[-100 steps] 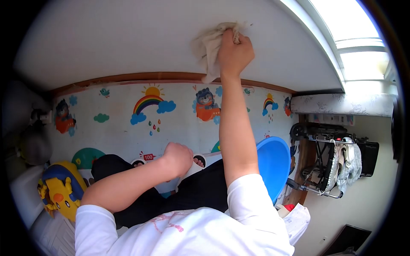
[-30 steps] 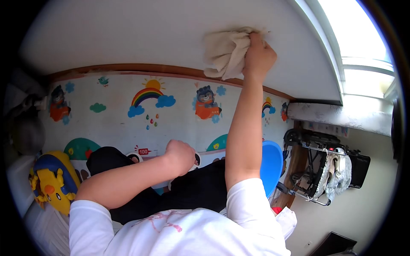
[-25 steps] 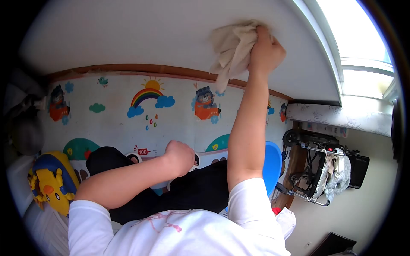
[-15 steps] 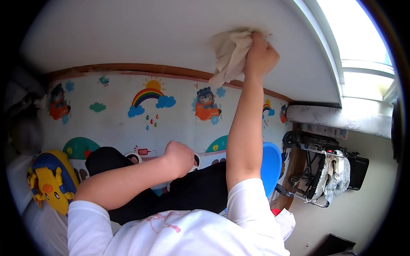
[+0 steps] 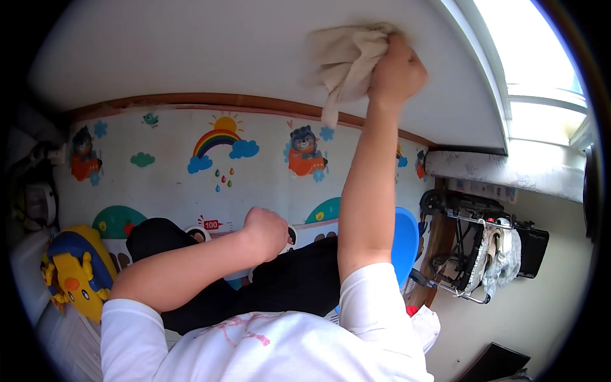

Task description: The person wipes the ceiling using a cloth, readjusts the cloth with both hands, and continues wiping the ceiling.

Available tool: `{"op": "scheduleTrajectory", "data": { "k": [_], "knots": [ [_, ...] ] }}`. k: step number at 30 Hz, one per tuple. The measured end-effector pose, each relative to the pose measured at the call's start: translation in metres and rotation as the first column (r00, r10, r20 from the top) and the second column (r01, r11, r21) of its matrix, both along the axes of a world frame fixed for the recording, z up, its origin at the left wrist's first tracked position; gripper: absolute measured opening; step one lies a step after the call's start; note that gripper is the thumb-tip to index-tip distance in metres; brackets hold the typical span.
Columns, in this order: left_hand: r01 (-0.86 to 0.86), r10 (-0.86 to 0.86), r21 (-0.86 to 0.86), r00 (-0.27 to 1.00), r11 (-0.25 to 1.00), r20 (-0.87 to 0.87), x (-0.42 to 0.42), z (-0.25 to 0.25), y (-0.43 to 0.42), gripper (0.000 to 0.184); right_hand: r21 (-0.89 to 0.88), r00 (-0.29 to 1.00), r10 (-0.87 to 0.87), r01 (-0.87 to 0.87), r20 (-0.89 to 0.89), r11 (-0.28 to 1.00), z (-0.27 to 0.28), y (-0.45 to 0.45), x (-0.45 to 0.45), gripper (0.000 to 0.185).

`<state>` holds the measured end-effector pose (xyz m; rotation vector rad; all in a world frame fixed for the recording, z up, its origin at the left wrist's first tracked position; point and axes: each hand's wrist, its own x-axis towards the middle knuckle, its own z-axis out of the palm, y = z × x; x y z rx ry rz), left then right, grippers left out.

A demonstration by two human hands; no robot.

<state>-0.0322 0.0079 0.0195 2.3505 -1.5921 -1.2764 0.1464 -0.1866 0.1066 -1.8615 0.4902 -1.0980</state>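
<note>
My right hand (image 5: 398, 71) grips a crumpled beige cloth (image 5: 353, 58) and presses it on the white wall (image 5: 191, 51), toward its window side. The cloth hangs loosely from the fingers and is partly blurred. My left hand (image 5: 267, 234) is a closed fist above my dark trousers, with the forearm bent across my body; whatever it may hold is hidden. Below it lies a floor mat (image 5: 172, 184) printed with rainbows, clouds and bears.
A blue basin (image 5: 405, 245) stands beside my right arm. A yellow and blue duck toy (image 5: 83, 274) sits at the left. On the right are a folded stroller (image 5: 468, 248) with cloths over it and a bright window (image 5: 534, 51). Brown trim (image 5: 223, 100) edges the wall's base.
My right hand and the cloth have shifted right since the oldest frame, moving up and down over the wall in the recent ones. My left fist keeps nearly the same pose.
</note>
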Motion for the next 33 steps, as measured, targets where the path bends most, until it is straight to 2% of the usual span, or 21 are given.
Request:
{"op": "scheduleTrajectory", "data": {
  "k": [3, 6, 9, 11, 14, 18, 21, 24, 27, 30, 33],
  "knots": [
    [0.014, -0.015, -0.013, 0.998, 1.000, -0.058, 0.005, 0.005, -0.001, 0.036, -0.179, 0.992, -0.085, 0.067, -0.096, 0.981, -0.035, -0.010, 0.002, 0.034],
    [0.006, -0.007, -0.010, 0.998, 1.000, -0.058, 0.004, 0.005, 0.000, 0.037, -0.161, 0.972, -0.081, 0.045, -0.222, 0.986, -0.030, -0.011, -0.004, 0.034],
    [-0.010, 0.008, -0.029, 0.999, 1.000, -0.049, -0.003, -0.002, 0.002, 0.037, -0.008, 1.000, 0.005, -0.006, -0.020, 1.000, -0.003, -0.001, -0.002, 0.035],
    [-0.011, 0.010, -0.034, 0.999, 0.999, -0.033, -0.005, -0.004, 0.003, 0.037, -0.072, 0.999, -0.041, 0.039, -0.028, 0.997, -0.012, -0.003, 0.000, 0.035],
    [-0.032, 0.032, 0.027, 0.999, 0.999, 0.013, -0.002, 0.005, 0.000, 0.026, -0.119, 0.993, -0.059, 0.046, -0.103, 0.992, -0.032, -0.009, 0.001, 0.035],
    [0.005, -0.006, 0.032, 1.000, 0.999, 0.021, -0.003, 0.004, 0.000, 0.025, -0.195, 0.984, -0.083, 0.051, -0.160, 0.980, -0.011, -0.006, -0.005, 0.034],
    [-0.029, 0.028, 0.030, 0.999, 0.999, 0.015, -0.006, 0.000, 0.000, 0.025, 0.067, 0.990, 0.065, -0.074, 0.127, 0.995, 0.009, 0.006, 0.001, 0.034],
    [-0.027, 0.026, 0.026, 1.000, 0.999, 0.013, -0.004, 0.001, 0.000, 0.025, -0.047, 0.999, -0.043, 0.044, 0.021, 0.998, -0.012, 0.005, 0.000, 0.033],
    [-0.036, 0.036, 0.011, 0.999, 0.999, 0.037, -0.006, -0.002, 0.000, 0.024, -0.164, 0.976, -0.085, 0.052, -0.198, 0.985, -0.023, 0.002, -0.007, 0.034],
    [-0.039, 0.039, 0.002, 0.999, 0.999, 0.033, -0.006, 0.000, 0.003, 0.022, -0.173, 0.995, -0.060, 0.045, -0.080, 0.984, -0.008, 0.000, -0.007, 0.034],
    [-0.031, 0.031, -0.013, 1.000, 0.999, -0.001, -0.009, -0.009, 0.002, 0.020, 0.021, 0.995, 0.036, -0.038, 0.089, 0.999, -0.004, 0.005, 0.001, 0.035]
  ]
}}
